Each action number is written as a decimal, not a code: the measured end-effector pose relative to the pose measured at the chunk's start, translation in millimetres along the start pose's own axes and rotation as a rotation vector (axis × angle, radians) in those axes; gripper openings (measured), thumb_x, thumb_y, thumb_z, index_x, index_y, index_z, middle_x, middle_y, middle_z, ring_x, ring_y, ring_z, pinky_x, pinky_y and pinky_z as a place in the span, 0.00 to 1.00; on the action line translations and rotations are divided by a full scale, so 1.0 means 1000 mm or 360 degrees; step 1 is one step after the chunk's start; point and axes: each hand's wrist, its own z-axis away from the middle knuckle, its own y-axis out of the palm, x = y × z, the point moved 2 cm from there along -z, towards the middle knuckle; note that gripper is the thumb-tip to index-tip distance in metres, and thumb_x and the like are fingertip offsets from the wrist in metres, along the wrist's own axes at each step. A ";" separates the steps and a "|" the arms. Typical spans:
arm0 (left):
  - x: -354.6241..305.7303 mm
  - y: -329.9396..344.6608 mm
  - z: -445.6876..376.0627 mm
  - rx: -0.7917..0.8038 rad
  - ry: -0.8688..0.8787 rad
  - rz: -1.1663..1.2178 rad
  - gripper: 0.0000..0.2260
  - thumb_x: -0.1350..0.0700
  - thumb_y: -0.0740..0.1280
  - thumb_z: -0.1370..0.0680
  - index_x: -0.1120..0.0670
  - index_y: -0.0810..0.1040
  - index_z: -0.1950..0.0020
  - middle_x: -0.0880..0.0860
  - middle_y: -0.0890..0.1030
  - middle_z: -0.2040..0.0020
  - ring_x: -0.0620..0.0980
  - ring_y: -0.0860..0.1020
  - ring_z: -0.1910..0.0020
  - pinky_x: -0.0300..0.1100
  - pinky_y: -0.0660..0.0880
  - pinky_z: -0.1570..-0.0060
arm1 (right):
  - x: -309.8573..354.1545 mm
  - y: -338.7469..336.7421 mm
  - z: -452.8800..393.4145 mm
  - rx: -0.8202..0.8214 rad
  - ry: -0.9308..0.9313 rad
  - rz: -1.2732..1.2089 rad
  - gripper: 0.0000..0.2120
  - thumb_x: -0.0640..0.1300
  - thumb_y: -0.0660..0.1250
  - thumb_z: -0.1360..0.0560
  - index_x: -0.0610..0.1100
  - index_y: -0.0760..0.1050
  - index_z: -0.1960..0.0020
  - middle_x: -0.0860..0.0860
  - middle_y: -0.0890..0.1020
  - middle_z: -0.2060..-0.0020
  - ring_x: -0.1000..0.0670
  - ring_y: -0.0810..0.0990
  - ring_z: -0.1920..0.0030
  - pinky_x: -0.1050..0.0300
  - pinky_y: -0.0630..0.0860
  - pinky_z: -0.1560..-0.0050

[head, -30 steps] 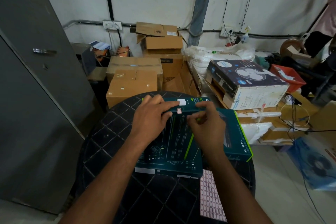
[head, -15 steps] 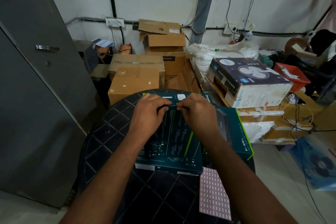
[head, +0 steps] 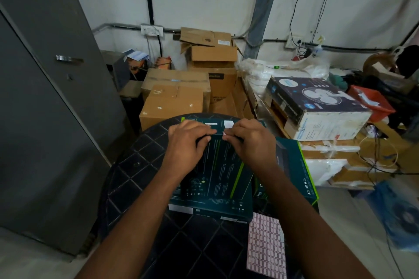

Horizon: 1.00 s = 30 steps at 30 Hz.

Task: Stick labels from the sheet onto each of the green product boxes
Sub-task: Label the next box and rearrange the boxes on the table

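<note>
Hands meet at the far edge of the top green box (head: 217, 172): I see my left hand (head: 188, 142) gripping it, my right hand (head: 251, 140) pinching a small label (head: 225, 134).

Only the two forearms and hands of the person are seen, coming in from the bottom edge of the view. Both forearms are bare as far as the picture shows; no sleeve or cuff is visible on them. The left hand (head: 189, 142) and the right hand (head: 251, 142) are bare too, without gloves. No ring, watch or wristband can be seen on the fingers or wrists.
</note>
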 end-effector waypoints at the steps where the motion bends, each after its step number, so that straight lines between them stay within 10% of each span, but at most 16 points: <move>1: 0.002 -0.001 0.000 0.0011 -0.0006 -0.0022 0.10 0.54 0.72 0.23 0.42 0.84 0.44 0.38 0.81 0.44 0.48 0.72 0.40 0.48 0.62 0.46 | -0.006 0.000 0.001 0.0003 -0.0016 -0.0007 0.07 0.53 0.73 0.25 0.51 0.86 0.51 0.56 0.83 0.57 0.51 0.75 0.57 0.52 0.71 0.61; 6: 0.029 -0.010 0.004 0.0018 -0.0316 0.0357 0.13 0.50 0.76 0.26 0.38 0.83 0.43 0.41 0.73 0.30 0.47 0.69 0.31 0.48 0.70 0.35 | -0.033 -0.003 0.013 -0.0112 0.0190 -0.0222 0.10 0.58 0.70 0.26 0.58 0.86 0.49 0.63 0.83 0.49 0.52 0.72 0.47 0.50 0.64 0.48; 17: 0.055 -0.010 0.005 0.0029 -0.0417 0.0894 0.12 0.62 0.75 0.26 0.48 0.85 0.46 0.43 0.82 0.39 0.39 0.76 0.34 0.36 0.72 0.34 | -0.036 -0.001 0.005 0.0031 0.0247 -0.0420 0.09 0.56 0.73 0.29 0.55 0.85 0.50 0.64 0.83 0.51 0.54 0.71 0.46 0.53 0.66 0.47; 25: 0.066 -0.008 0.005 -0.0035 -0.0551 0.1309 0.14 0.69 0.75 0.30 0.57 0.84 0.47 0.45 0.85 0.42 0.45 0.79 0.36 0.39 0.77 0.41 | -0.036 0.008 0.010 -0.0080 0.0329 -0.0644 0.06 0.47 0.76 0.29 0.47 0.86 0.53 0.59 0.85 0.53 0.51 0.76 0.47 0.73 0.64 0.46; 30: 0.069 -0.011 0.000 0.0013 -0.0523 0.1337 0.13 0.67 0.75 0.32 0.58 0.83 0.48 0.45 0.85 0.43 0.45 0.79 0.36 0.41 0.77 0.39 | -0.058 0.004 0.015 0.0073 0.0253 -0.0675 0.14 0.44 0.78 0.30 0.50 0.85 0.45 0.56 0.82 0.40 0.48 0.74 0.36 0.67 0.66 0.35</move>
